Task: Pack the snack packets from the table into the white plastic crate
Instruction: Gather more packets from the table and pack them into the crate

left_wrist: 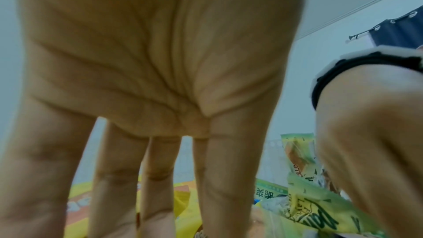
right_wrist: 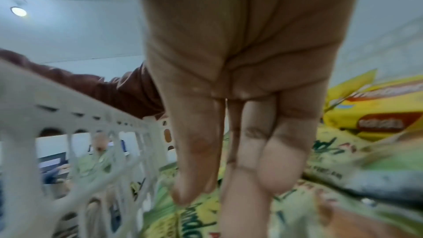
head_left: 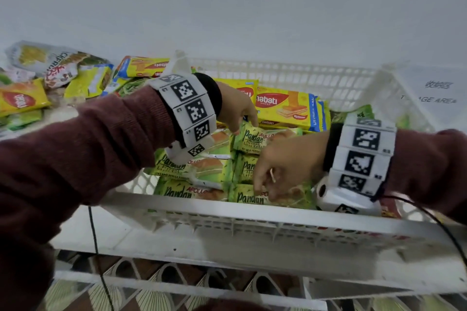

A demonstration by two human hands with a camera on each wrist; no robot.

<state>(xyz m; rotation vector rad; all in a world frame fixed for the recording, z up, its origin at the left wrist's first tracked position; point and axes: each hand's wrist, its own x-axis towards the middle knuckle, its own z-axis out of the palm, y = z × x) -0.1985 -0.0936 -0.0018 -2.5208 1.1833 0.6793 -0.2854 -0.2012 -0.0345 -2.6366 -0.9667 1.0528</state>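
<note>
Both my hands are down in the white crate (head_left: 252, 217): left hand (head_left: 235, 106) fingers straight on a pandan packet (head_left: 255, 137), right hand (head_left: 285, 161) fingers loose on another pandan pack (head_left: 250, 195); a heap of loose packets (head_left: 58, 76) lies by the crate's left edge.

Left hand (head_left: 236, 111) fingertips behind packet (head_left: 255, 137)

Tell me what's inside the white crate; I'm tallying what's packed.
In the white crate: green Pandan cake packets in front, yellow Nabati wafer packs behind. Both hands cover some; lower layers are hidden.
</note>
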